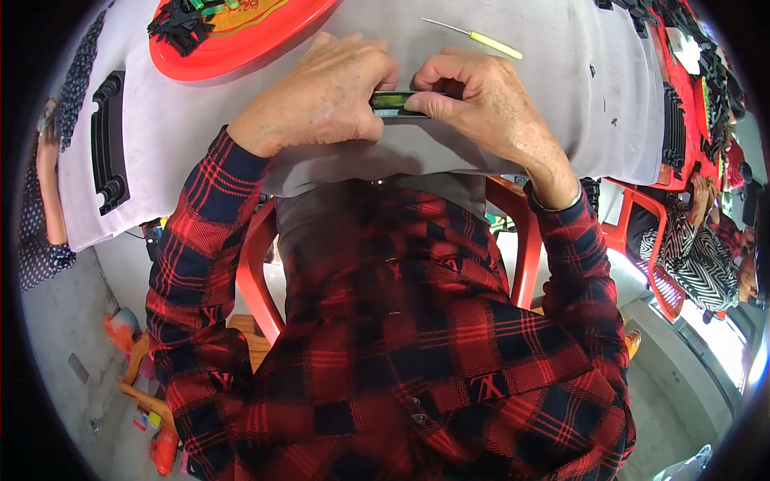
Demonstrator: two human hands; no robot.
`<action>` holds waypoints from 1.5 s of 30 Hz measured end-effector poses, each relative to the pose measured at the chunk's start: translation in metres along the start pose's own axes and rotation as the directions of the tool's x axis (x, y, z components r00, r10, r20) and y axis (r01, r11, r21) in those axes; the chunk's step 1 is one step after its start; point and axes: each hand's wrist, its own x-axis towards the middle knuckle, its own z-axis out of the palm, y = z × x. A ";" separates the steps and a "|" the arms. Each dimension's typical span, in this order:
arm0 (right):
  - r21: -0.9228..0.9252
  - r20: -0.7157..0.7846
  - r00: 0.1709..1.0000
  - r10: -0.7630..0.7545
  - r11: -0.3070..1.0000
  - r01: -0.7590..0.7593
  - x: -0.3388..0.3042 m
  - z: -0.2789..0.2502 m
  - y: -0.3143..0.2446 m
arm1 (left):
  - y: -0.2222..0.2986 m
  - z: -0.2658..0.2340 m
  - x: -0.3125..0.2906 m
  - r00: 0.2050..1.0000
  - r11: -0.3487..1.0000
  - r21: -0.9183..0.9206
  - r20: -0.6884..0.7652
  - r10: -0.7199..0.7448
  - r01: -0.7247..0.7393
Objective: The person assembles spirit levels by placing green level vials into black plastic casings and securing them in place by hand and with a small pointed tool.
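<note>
Between my two hands, just above the near edge of the cloth-covered table, is a small narrow bar-shaped piece (391,102), dark with a shiny green strip along it. My left hand (325,92) grips its left end with curled fingers and thumb. At its other end my right hand (485,96) pinches it, the thumb lying on top of the green strip. Both ends of the piece are hidden by my fingers. Beyond my right hand a thin metal pick with a yellow-green handle (496,45) lies on the cloth.
A red oval tray (188,70) at the far left holds black and green parts. One long black plastic part (108,144) lies at the table's left side, and several similar parts (674,128) lie at the right edge. Other people sit at both sides, near a red chair (642,216).
</note>
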 end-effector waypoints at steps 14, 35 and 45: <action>-0.002 0.063 0.998 -0.008 1.000 0.008 0.001 0.002 -0.003 | 0.002 0.000 0.004 0.999 0.996 0.078 0.035 -0.035 0.033; 0.265 -0.414 0.760 -0.501 0.733 0.627 0.026 -0.034 0.030 | 0.035 0.011 -0.040 0.851 0.992 0.125 -0.519 0.076 -0.012; -0.767 -0.012 0.928 -0.373 0.599 0.231 0.035 -0.044 0.034 | 0.027 0.051 -0.031 0.780 0.973 0.228 -0.612 0.130 0.017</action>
